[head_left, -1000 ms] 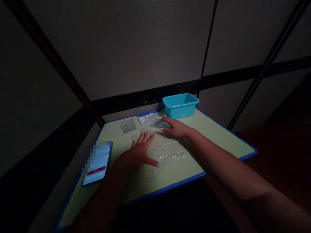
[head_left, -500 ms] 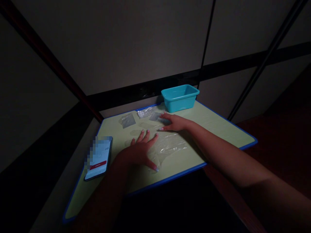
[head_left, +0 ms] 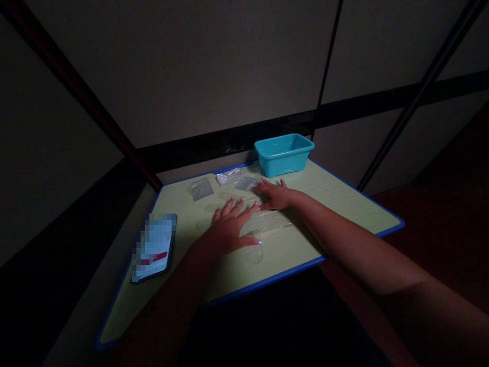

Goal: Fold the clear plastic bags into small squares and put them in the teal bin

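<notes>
A clear disposable plastic glove (head_left: 267, 223) lies spread flat on the table, its thumb toward the near edge and its fingers pointing left. My left hand (head_left: 231, 227) rests over the glove's palm and fingers, its own fingers spread. Just beyond and to the right, my right hand (head_left: 273, 195) lies on the far side of the glove with fingers stretched out. My right fingertips are close to a small clear plastic piece (head_left: 246, 183); whether they touch it I cannot tell. Parts of the glove are hidden under both hands.
The pale yellow table (head_left: 355, 214) has a blue rim. A turquoise plastic basket (head_left: 284, 162) stands at the back. A phone (head_left: 158, 250) with its screen lit lies at the left. Another flat clear piece (head_left: 202, 189) and a crumpled plastic packet (head_left: 229, 176) lie toward the back.
My left hand has slid a little right and away from me across the glove. The glove's thumb now lies flatter and rounder. My right hand has shifted slightly, its fingers more spread.
</notes>
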Tool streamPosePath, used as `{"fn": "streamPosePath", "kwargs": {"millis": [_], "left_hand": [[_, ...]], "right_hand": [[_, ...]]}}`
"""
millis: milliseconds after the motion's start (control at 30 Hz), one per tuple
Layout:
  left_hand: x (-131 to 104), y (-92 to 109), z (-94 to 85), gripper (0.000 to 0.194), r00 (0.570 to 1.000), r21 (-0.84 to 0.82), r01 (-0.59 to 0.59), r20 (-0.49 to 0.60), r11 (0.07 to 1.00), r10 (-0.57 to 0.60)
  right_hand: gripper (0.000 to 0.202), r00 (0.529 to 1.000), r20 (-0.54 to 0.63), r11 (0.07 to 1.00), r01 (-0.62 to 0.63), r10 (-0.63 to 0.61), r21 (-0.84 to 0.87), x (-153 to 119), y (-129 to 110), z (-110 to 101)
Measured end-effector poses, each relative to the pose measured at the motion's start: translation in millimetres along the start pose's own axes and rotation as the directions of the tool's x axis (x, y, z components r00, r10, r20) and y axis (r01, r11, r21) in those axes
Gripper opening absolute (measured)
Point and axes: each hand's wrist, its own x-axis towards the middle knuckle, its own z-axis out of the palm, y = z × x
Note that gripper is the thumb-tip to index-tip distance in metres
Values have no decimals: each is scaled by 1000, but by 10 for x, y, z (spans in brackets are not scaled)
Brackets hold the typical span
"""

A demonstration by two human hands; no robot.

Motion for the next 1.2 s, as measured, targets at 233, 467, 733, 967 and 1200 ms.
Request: {"fn": "streamPosePath", "kwargs": {"millis": [233, 467, 733, 967, 1200], "left_hand": [[47, 27, 10, 63, 977, 17, -140, -161, 990, 141], [63, 47, 14, 39, 966, -47, -223, -147, 974, 214], [28, 92, -20, 33, 967, -76, -239, -105, 968, 230], [47, 59, 16, 32, 964, -96, -247, -123, 964, 235], [52, 25, 35, 32, 958, -75, -251, -159, 965, 237]], "right_hand": [[76, 1000, 21, 1000, -15, 15, -9, -19, -42, -32], [81, 1000, 25, 1000, -7, 7, 14, -9, -33, -29], [77, 1000, 20, 1000, -15, 15, 19, 11, -15, -10], [78, 999, 36, 999, -22, 21, 24, 9, -23, -23], [78, 999, 38, 1000, -25, 24, 12, -3, -40, -36]]}}
